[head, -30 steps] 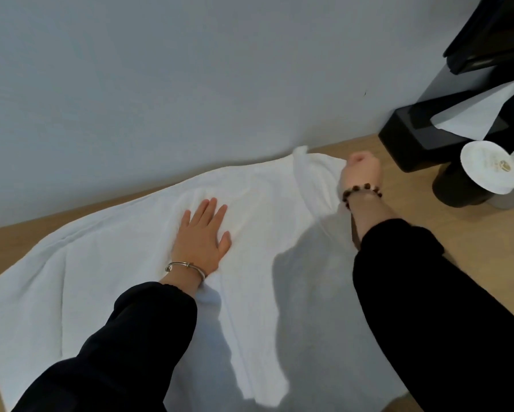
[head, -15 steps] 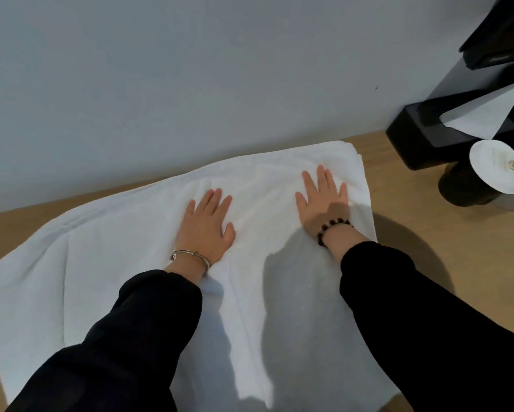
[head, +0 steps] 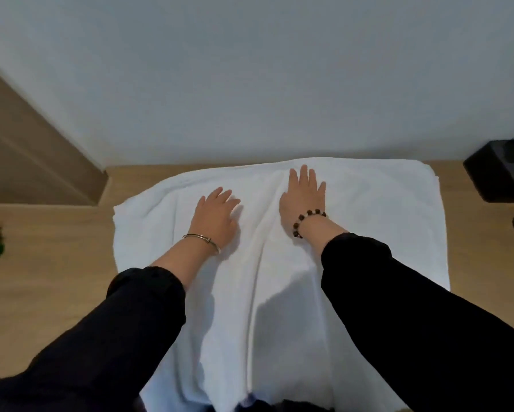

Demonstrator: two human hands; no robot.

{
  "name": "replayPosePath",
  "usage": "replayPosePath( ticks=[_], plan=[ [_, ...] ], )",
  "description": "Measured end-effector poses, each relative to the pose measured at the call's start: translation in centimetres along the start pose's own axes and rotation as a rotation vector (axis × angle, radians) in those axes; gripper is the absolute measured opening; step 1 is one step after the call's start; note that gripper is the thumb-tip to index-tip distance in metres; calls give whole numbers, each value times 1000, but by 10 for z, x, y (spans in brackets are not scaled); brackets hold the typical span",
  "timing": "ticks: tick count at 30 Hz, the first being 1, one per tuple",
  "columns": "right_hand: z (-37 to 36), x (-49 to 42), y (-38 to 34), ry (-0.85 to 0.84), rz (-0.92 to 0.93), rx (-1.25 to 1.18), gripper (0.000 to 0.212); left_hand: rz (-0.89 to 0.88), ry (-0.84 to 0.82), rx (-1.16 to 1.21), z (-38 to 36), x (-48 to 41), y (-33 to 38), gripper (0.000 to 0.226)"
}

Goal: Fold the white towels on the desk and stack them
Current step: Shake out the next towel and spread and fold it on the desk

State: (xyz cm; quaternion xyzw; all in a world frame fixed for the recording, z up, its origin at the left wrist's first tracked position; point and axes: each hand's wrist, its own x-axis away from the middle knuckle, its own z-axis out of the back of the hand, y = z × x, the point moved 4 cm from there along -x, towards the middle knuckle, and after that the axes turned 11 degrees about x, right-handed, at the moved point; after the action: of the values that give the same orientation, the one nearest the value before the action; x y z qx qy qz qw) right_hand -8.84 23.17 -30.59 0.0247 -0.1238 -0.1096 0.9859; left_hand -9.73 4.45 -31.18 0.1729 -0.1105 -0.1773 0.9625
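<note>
Towel (head: 383, 233) lies flat on desk (head: 56, 278), long axis toward the wall (head: 249, 84).

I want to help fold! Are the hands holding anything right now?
Nothing is held. The left hand and right hand lie flat, fingers straight, pressing on the white towel spread over the desk.
</note>
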Motion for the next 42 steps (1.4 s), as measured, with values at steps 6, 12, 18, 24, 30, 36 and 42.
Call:
replayPosePath(
  ticks=[6, 12, 18, 24, 30, 36, 42],
  plan=[
    [-13, 43, -147, -167, 243, -176, 60, 566, 322, 170, 29, 102, -109, 62],
    [-64, 56, -185, -146, 227, 11, 76, 1027, 484, 983, 8, 141, -157, 51],
    [-75, 50, -186, -45, 200, 91, 77, 986, 307, 1071, 3, 123, -175, 32],
    [-77, 46, -182, 9, 240, 122, 74, 884, 419, 766, 33, 121, -222, 36],
    [-80, 44, -179, 37, 228, 105, 72, 672, 352, 478, 56, 73, -244, 35],
    [-80, 42, -181, 28, 176, 81, 74, 730, 388, 617, 41, 66, -262, 48],
    [-73, 37, -181, 39, 187, 82, 71, 828, 546, 1004, 44, 66, -277, 76]
  ],
)
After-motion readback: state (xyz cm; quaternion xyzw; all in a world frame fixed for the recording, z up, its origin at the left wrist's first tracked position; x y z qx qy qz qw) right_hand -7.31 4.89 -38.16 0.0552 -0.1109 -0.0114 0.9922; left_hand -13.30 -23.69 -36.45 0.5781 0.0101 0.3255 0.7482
